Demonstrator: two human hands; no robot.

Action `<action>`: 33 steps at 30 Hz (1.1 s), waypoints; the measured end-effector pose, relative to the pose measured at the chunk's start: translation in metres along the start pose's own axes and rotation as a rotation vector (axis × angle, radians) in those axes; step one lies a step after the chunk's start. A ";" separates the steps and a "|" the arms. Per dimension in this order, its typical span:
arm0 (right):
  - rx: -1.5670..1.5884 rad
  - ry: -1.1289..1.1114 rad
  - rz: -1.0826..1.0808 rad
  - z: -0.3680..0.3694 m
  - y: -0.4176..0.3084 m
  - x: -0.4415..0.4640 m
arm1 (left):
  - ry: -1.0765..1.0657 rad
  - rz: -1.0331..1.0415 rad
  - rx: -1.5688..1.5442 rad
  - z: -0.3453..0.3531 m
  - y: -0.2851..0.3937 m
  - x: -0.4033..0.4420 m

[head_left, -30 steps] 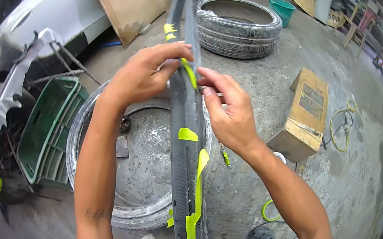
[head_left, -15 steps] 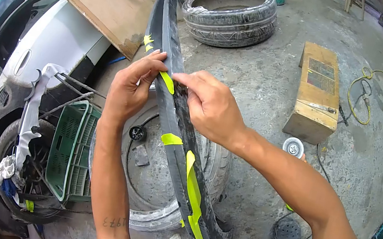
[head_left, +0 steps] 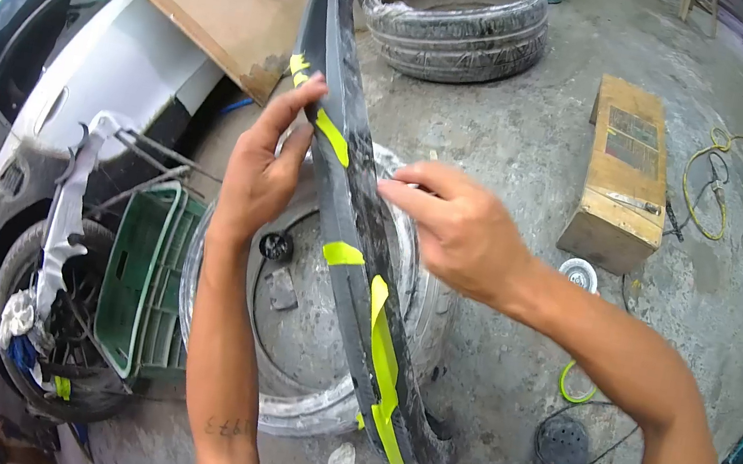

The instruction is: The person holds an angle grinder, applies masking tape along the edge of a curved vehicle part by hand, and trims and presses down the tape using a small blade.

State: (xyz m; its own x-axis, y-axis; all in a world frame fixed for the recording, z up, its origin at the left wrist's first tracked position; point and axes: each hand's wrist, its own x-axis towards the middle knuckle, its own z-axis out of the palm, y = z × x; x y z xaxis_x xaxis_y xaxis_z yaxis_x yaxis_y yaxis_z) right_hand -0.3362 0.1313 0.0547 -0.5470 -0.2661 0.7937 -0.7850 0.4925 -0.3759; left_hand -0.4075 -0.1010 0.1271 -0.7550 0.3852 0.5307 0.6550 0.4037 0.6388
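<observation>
A long, curved black car trim piece [head_left: 343,198] lies across the tires, with dusty scuffs and several strips of neon yellow tape. My left hand [head_left: 265,165] is at its left edge beside one short tape strip [head_left: 333,139]; thumb and forefinger are spread, fingertips against the edge. To the right of the piece, my right hand [head_left: 469,234] hovers with two fingers stretched toward it and the others curled. Nothing shows in its fingers. Lower down, a crosswise tape strip [head_left: 343,254] and a longer, partly raised tape strip [head_left: 384,347] stick to the piece.
A tire [head_left: 454,34] lies behind, and another whitish tire [head_left: 292,415] lies underneath. At left are a green crate [head_left: 133,276] and a white car [head_left: 112,80]. A wooden box [head_left: 622,176], a sander-like tool [head_left: 579,274] and a neon tape roll [head_left: 577,384] are at right.
My right hand has pulled back from the trim piece, right and slightly down. My left thumb and forefinger have spread apart. The view has shifted a little, and the tape roll shows more.
</observation>
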 end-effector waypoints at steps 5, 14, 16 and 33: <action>-0.063 -0.284 0.139 -0.088 -0.005 -0.045 | 0.118 0.045 0.027 -0.013 0.000 -0.028; -0.012 -0.467 0.324 -0.145 -0.005 -0.110 | 0.478 -0.193 -0.363 -0.024 -0.003 -0.064; -0.048 -0.545 0.307 -0.151 -0.006 -0.123 | 0.465 -0.266 -0.372 -0.022 -0.014 -0.086; -0.042 -0.848 0.351 -0.177 -0.003 -0.216 | 0.264 -0.546 -0.091 0.001 0.037 -0.027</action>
State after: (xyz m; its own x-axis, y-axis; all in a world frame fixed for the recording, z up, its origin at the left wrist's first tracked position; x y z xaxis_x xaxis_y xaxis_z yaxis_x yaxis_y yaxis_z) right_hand -0.1642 0.3337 -0.0312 -0.7954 -0.6059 0.0143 -0.5310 0.6854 -0.4983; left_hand -0.3623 -0.0956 0.1360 -0.9708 -0.0806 0.2257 0.1746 0.4075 0.8964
